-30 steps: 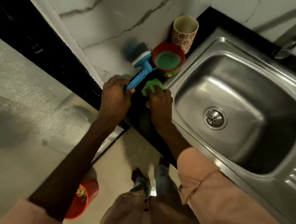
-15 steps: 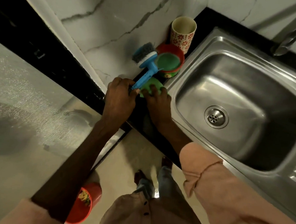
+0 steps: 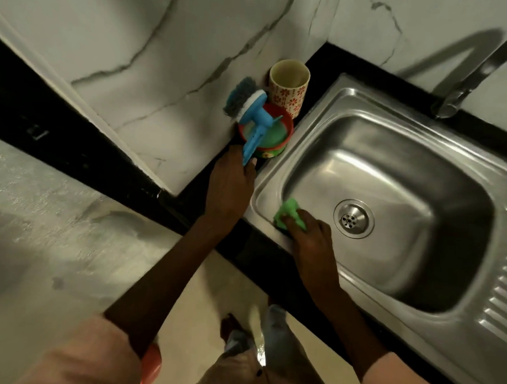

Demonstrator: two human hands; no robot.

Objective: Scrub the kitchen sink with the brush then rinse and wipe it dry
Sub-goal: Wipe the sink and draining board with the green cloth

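My left hand grips the blue handle of the dish brush, whose grey bristle head points up against the marble wall, above the red bowl. My right hand pinches a green scrub pad on the left front rim of the steel sink. The sink basin looks dry, with a round drain in its middle.
A red bowl of green soap and a flowered cup stand on the black counter left of the sink. The tap hangs over the sink's far right corner. A ribbed drainboard lies to the right. A red bucket is on the floor.
My right hand carried the green pad from the counter beside the bowl to the sink's front left rim. My left hand lifted the brush up and rightward over the red bowl.
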